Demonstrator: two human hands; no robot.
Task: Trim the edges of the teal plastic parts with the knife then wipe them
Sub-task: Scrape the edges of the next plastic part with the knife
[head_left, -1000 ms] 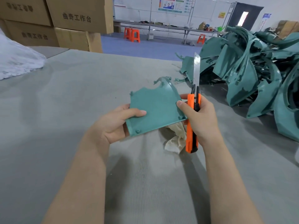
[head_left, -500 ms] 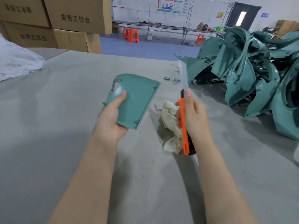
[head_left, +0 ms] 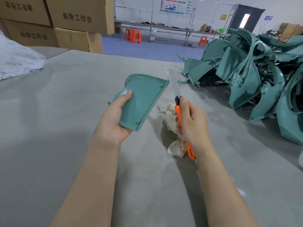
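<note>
Single feed on my end: head-worn wide-angle, looking forward and down across the grey table (head_left: 49, 136). Both forearms enter from the bottom edge. The left hand (head_left: 113, 122) with the teal plastic part (head_left: 144, 95) and the right hand (head_left: 193, 123) with the knife (head_left: 178, 114) sit close in, mid-frame. The pile of teal parts (head_left: 242, 74) fills the right side, farther back. Cardboard boxes (head_left: 78, 13) sit top left, and the long workbench (head_left: 172, 28) and wall run far off along the top.

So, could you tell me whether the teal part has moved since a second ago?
Yes: the teal part swung left, off the cloth, now in the left hand alone.
</note>
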